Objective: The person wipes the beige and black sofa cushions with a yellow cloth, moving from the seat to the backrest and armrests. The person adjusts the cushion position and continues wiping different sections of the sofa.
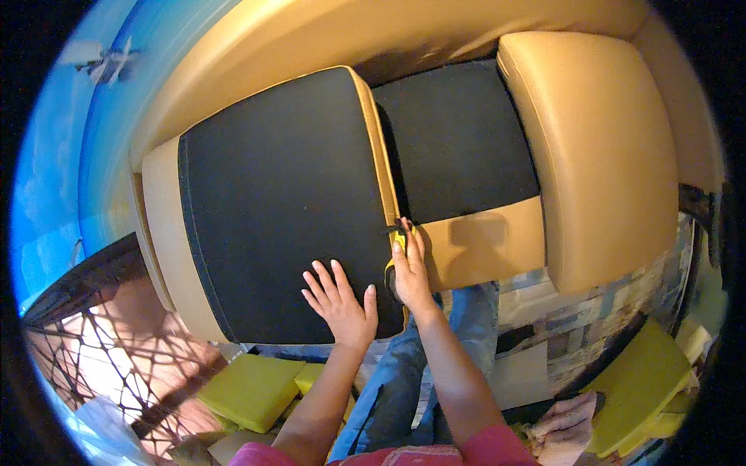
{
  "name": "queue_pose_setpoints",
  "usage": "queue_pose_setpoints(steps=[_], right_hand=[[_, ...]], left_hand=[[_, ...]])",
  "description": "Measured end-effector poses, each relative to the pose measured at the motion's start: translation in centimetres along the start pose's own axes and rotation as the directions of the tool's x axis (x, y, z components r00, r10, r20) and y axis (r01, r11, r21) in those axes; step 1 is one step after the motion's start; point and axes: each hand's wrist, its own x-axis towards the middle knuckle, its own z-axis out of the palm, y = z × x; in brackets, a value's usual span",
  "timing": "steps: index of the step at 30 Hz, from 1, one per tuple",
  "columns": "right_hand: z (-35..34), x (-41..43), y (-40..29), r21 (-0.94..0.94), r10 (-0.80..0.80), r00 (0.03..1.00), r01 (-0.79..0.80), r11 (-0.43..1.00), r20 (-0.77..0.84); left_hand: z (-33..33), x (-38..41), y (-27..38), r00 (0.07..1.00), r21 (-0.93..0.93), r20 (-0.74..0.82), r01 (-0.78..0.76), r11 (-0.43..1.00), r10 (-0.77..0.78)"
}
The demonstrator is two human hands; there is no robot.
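A large sofa cushion [280,192] lies in front of me with its black fabric face up and tan edges. My left hand [349,314] rests flat on that black fabric, fingers spread, near the cushion's front right corner. At the cushion's right edge, my right hand [412,276] grips a yellow-and-black hand tool [400,240]. The fingers hide much of the tool, so its exact kind cannot be told. A piped tan seam [379,151] runs along this edge, and the tool touches or nearly touches it.
Right of the cushion is the sofa's black-covered seat base [457,140] with a tan front strip [489,244]. A padded tan armrest [594,151] bounds it, and the backrest [280,52] rises behind. Green cushions [253,387] and a crumpled pink cloth [562,422] lie near my legs.
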Motion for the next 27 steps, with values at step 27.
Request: queue_pose_setpoints(steps=[27], right_hand=[[-0.1, 0.6, 2.2, 0.096, 0.238, 0.961, -0.252, 0.963, 0.141]], left_hand=[[-0.8, 7.9, 5.1, 0.988, -0.149, -0.027, -0.156, 0.977, 0.153]])
